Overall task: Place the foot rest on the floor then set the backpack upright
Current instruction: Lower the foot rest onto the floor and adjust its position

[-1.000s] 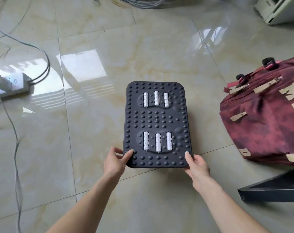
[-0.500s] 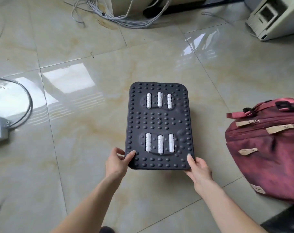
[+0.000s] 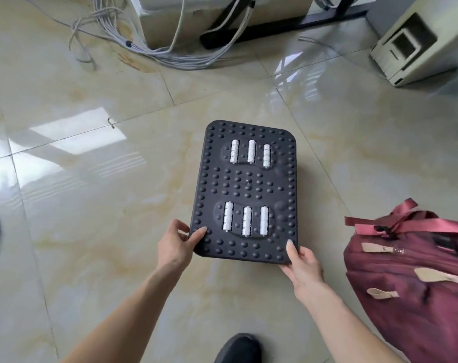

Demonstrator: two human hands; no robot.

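Observation:
The foot rest [image 3: 249,184] is a black studded board with two sets of three white rollers. I hold it above the glossy tiled floor [image 3: 105,205], long side pointing away from me. My left hand [image 3: 175,242] grips its near left corner, thumb on top. My right hand [image 3: 303,265] grips the near right corner in the same way. The maroon backpack [image 3: 416,279] with beige zipper tabs lies on its side on the floor at the right, apart from my hands.
A bundle of grey cables [image 3: 154,51] lies on the floor at the back, by a beige box [image 3: 222,11] and a black bar [image 3: 283,24]. A white machine [image 3: 419,40] stands at the back right. A dark shoe [image 3: 238,347] shows at the bottom edge.
My view has tilted up and forward, bringing the cables and boxes at the back into sight. The foot rest stays held in both hands; the backpack has shifted lower right in view.

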